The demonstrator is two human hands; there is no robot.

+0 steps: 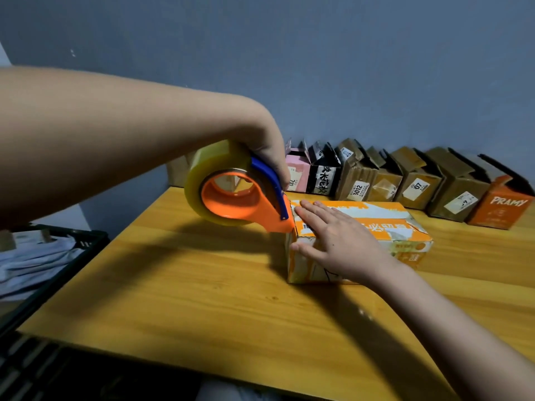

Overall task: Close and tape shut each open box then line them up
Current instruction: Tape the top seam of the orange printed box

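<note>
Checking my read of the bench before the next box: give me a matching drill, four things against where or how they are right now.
Things:
1. tape dispenser
2. orange box
3. right hand
4. row of boxes

States:
a. lying flat on the box top
b. along the wall, flaps up
c. gripped in the left hand, nose at the box's end
d. closed, on the wooden table

Pairs: 1-c, 2-d, 3-a, 4-b

Left hand [269, 151], wrist bent downward, fingers apparently curled in a grip; right hand [338, 241] lay flat, fingers extended and spread.
</note>
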